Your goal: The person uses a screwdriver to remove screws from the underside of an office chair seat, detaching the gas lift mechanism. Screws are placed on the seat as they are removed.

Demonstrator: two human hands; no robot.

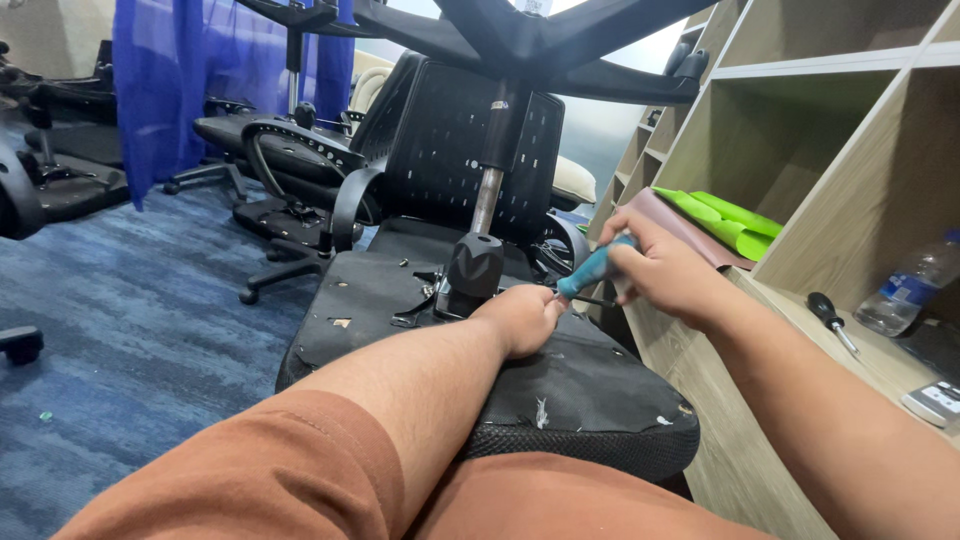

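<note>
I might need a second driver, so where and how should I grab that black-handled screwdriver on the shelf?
Take the black-handled screwdriver by its rounded black handle, the far, thicker end. It lies flat on the shelf board with the metal shaft pointing toward you. Come from above and the open front, fingers closing across the handle; the bottle stands close on its right, so that side seems tighter.

Shelf items on the right.
A clear plastic bottle [912,285] with a blue label is lying beside a pale flat device [934,402].
</note>
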